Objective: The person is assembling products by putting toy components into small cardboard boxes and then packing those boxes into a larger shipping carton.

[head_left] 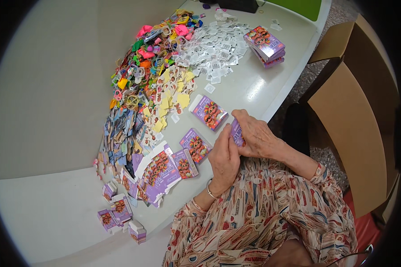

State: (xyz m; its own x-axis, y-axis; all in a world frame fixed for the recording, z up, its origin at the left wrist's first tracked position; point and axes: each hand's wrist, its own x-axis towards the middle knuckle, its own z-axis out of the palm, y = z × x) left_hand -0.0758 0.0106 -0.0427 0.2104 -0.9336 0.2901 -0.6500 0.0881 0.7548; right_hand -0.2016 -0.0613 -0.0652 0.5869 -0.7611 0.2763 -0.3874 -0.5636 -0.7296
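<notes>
At the table's near edge, my left hand and my right hand close around a small purple carton. Both hands cover most of it, and only part of its printed front shows between them. A purple carton with an open white end flap lies just beyond my fingers. Left of my left hand are another purple carton and a smaller standing one. Beside these, flat unfolded purple cartons overlap in a fanned pile.
A heap of colourful small toys runs along the wall, with white packets, yellow cards and dark cards beside it. Stacked cartons stand at the far right. Several cartons sit lower left. A large cardboard box stands right.
</notes>
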